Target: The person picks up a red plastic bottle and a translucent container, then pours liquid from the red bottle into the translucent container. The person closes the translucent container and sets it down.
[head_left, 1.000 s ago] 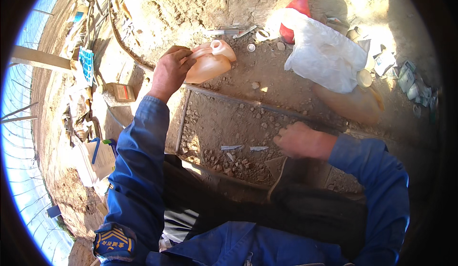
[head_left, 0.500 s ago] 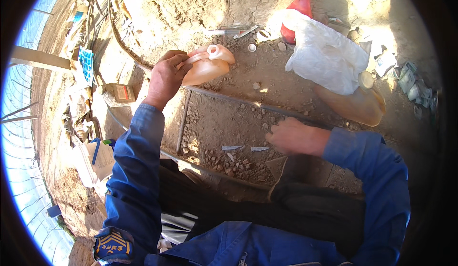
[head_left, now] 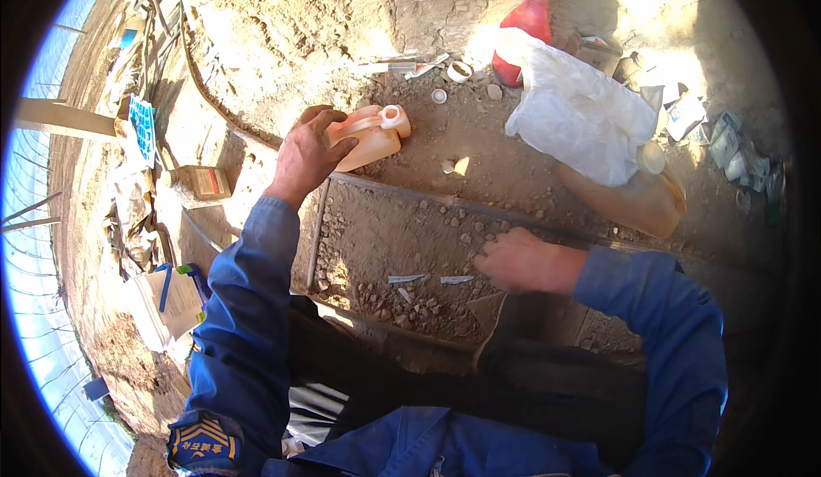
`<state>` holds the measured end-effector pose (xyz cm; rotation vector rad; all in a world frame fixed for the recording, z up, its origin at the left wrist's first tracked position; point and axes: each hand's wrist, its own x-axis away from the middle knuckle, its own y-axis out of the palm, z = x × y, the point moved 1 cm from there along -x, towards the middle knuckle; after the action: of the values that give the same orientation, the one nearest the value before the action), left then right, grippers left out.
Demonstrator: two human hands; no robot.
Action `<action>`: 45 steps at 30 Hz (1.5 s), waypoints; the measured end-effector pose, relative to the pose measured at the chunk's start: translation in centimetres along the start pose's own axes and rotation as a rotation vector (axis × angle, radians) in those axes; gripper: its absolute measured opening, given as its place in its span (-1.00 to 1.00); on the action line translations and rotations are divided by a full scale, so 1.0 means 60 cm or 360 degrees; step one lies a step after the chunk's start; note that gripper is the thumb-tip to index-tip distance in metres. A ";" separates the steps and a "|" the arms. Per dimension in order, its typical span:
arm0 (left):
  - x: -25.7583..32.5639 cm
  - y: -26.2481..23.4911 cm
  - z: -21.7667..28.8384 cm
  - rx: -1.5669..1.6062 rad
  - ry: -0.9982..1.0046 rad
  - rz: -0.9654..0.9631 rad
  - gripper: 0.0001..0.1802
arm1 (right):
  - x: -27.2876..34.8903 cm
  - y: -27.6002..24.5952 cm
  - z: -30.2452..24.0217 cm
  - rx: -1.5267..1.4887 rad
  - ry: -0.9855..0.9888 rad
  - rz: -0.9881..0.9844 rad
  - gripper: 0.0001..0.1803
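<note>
A translucent orange plastic jug (head_left: 369,148) with an uncapped neck stands on the dirt in front of me. My left hand (head_left: 305,154) is at the left side of this jug, its thumb and fingers spread apart around the end of the handle. Over my bent knee, my right hand (head_left: 523,261) is curled closed; whatever it may hold is hidden. Below and left of that hand, two torn white strips (head_left: 457,279) lie on the soil. A small white cap (head_left: 439,96) lies beyond the jug, near a white ring-shaped lid (head_left: 459,71).
A red bottle (head_left: 528,24) leans at the far right behind a white plastic bag (head_left: 581,105), which partly covers an amber container (head_left: 629,197). Crumpled packets (head_left: 727,148) lie farther right. At left are a brown bottle (head_left: 205,182) and a white tub (head_left: 162,306). Thin rails (head_left: 410,188) cross the ground.
The jug has gone from tilted to more upright on the ground. My left hand's fingers have spread from their grip on its handle. My right hand stays curled in nearly the same place.
</note>
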<state>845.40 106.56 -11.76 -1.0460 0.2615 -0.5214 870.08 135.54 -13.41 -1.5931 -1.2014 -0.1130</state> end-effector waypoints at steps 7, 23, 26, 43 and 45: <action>0.002 -0.007 0.008 -0.0404 0.0002 0.0130 -0.06 | 0.047 -0.026 -0.001 -0.0006 -0.0188 0.0409 -0.77; 0.104 -0.039 0.165 -0.0085 0.0343 -0.0043 -0.60 | 0.344 -0.150 0.134 0.0167 0.1528 0.1365 -0.52; 0.127 -0.020 0.194 0.0035 0.0421 -0.0344 -0.61 | 0.324 -0.147 0.143 0.0415 0.1387 0.1419 -0.53; 0.151 0.008 0.201 0.0126 0.0510 -0.0533 -0.66 | 0.351 -0.162 0.147 0.0383 0.1206 0.1234 -0.47; 0.152 0.006 0.201 0.0120 0.0511 -0.0528 -0.66 | 0.345 -0.171 0.142 0.0396 0.1098 0.1242 -0.48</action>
<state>858.60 110.97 -5.89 -0.9335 0.3502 -0.9955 868.48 154.12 2.66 -1.5088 -0.0294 -0.0001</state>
